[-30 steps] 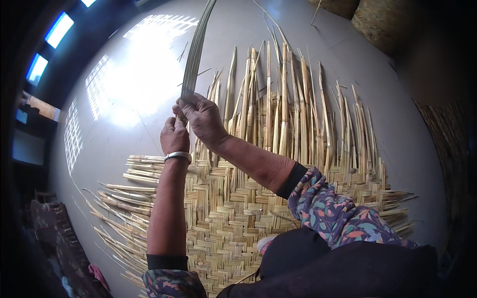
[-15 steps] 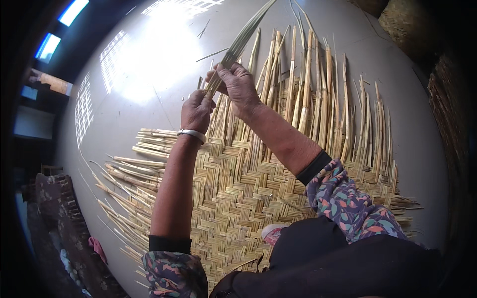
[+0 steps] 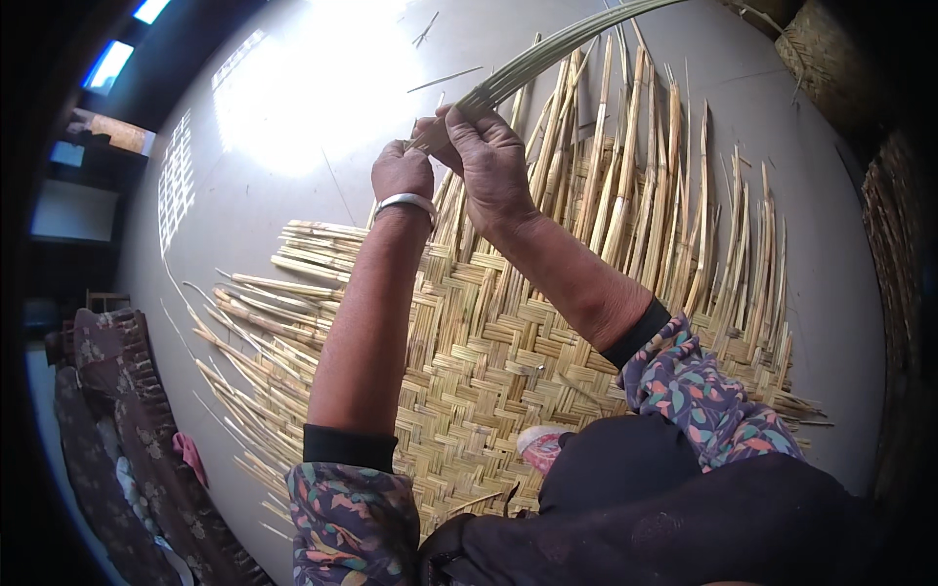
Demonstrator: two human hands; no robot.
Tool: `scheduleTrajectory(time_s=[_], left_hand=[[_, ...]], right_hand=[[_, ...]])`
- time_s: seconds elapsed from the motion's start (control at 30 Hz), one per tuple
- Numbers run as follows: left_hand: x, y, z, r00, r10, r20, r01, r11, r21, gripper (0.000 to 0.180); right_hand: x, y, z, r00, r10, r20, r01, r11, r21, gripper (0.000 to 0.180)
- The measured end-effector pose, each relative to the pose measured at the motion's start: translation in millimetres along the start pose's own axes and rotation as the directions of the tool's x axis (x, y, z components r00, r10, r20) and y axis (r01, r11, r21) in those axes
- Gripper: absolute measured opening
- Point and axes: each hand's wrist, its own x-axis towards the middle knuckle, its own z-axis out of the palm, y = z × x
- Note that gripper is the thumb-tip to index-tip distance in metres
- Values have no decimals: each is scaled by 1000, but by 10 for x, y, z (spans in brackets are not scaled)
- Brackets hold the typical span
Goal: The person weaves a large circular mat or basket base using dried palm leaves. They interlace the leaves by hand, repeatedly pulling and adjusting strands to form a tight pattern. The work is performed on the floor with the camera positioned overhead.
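A bundle of long, flat, greenish reed strips runs from my hands up toward the far right and out of the picture. My left hand, with a silver bangle on its wrist, is closed on the near end of the strips. Just beyond it, my right hand grips the same bundle, thumb on top. Both hands are raised over the far left part of a woven reed mat. Its unwoven reed ends fan out at the far side, and more ends stick out on the left.
Grey floor surrounds the mat, with bright sunlight at the far left. Woven baskets stand at the far right, by a dark stack of stalks. A brown patterned cover lies at the left. My shoe rests on the mat.
The strips have swung down to the right and now lie at a flatter slant. Both hands remain closed on them. The whole view has shifted slightly.
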Motion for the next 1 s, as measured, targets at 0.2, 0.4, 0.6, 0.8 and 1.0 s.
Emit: scheduleTrajectory(time_s=[0.2,0.4,0.6,0.8,1.0], left_hand=[[-189,57,-155,917,203,344,-154,974,-165,20],[-205,3,-173,914,271,304,-283,959,-5,20],[-240,13,-46,931,327,164,-366,845,390,17],[-162,-62,-82,964,255,81,-266,945,190,16],[-163,265,-711,924,295,245,-290,955,-58,36]], right_hand=[[187,-109,-174,998,55,-39,-54,998,33,13],[120,-64,-132,999,45,-5,-45,999,15,14],[40,-88,-58,999,46,-20,-44,997,58,14],[-18,-198,-134,970,235,61,-242,913,330,15],[-688,-11,112,885,358,299,-363,931,-40,20]])
